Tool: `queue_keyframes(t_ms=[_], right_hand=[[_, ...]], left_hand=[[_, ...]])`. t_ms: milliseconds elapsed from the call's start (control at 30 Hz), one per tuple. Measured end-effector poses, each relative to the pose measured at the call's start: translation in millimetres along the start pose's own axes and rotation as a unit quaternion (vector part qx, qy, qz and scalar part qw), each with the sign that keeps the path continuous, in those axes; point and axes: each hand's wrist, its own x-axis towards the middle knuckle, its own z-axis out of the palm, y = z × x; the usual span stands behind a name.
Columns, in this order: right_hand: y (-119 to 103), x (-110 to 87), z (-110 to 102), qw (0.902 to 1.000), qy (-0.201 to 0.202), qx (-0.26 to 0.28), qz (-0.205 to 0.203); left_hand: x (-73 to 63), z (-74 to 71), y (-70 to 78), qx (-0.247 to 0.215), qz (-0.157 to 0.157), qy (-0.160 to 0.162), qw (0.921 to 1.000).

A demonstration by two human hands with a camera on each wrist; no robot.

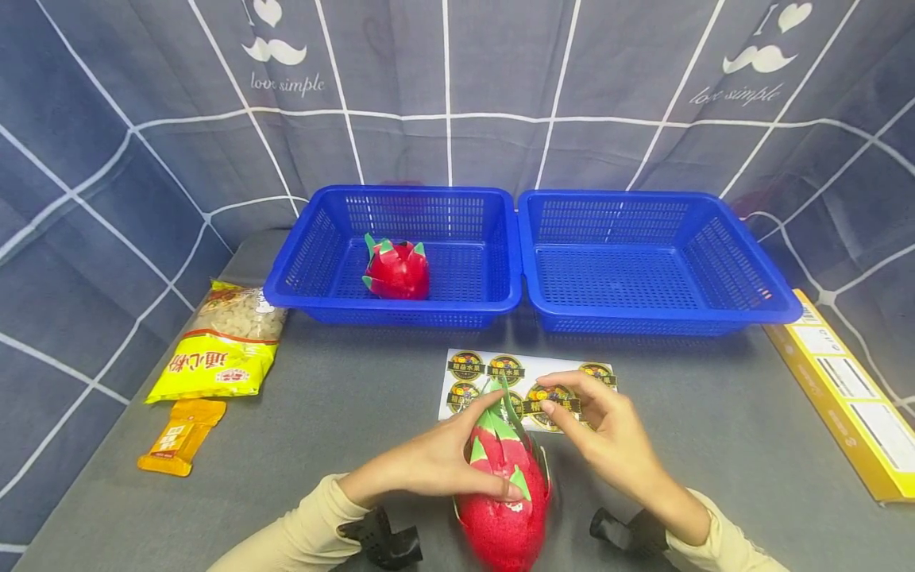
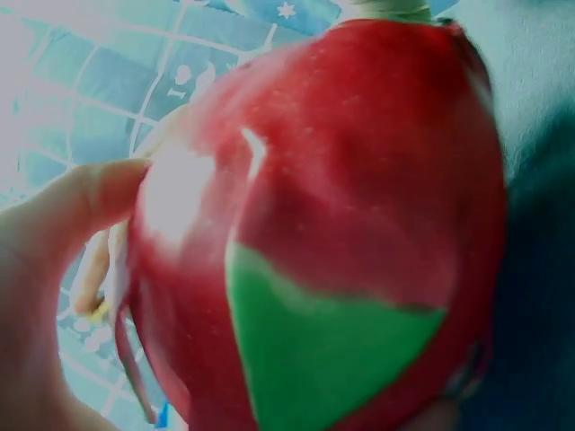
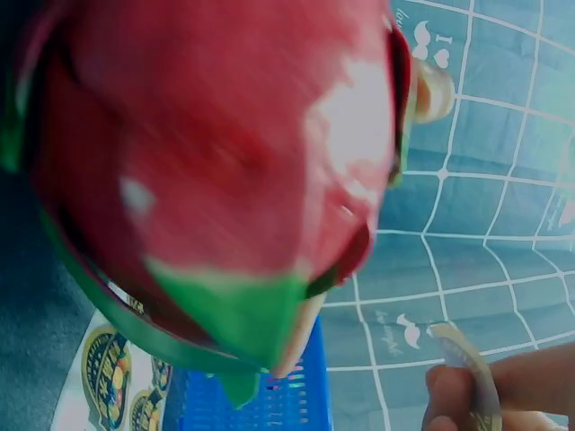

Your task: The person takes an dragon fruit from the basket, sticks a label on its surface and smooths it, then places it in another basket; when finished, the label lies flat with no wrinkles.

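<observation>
A red dragon fruit with green-tipped scales lies lengthwise near the front of the table, its leafy end away from me. My left hand grips it from the left, thumb across its top side. Between thumb and fingertips, my right hand pinches a round black-and-gold sticker, which stands bent on edge in the right wrist view. Just behind the fruit lies a white sticker sheet with several similar round stickers, partly covered by the leaves and right hand. The fruit fills most of both wrist views.
Two blue baskets stand side by side at the back. In the left basket sits another dragon fruit; the right basket is beside it. Leftward lie a yellow pasta bag and an orange packet. A yellow box is rightmost.
</observation>
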Motion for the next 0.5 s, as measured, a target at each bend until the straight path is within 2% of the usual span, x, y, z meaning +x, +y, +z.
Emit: queue_keyframes(t_ms=[100,267,400,500], right_hand=[[-1,0.7,-1,0.9996,0.011,0.023,-0.013],[-2,2.2,-1,0.9993,0.017,0.032,-0.008],[-2,1.9,-1,0.9994,0.021,0.025,0.012],[-1,1.5,-1,0.9989,0.026,0.036,0.015]], left_hand=[[3.3,-5.0,-1.7,-0.025,0.024,0.011,0.9993],[11.8,-13.9,-6.5,-0.067,0.060,0.056,0.9944],[18.6,-18.6,-12.1,-0.109,0.090,0.093,0.9855],[22.4,-19.6,-16.8,-0.153,0.118,0.102,0.9758]])
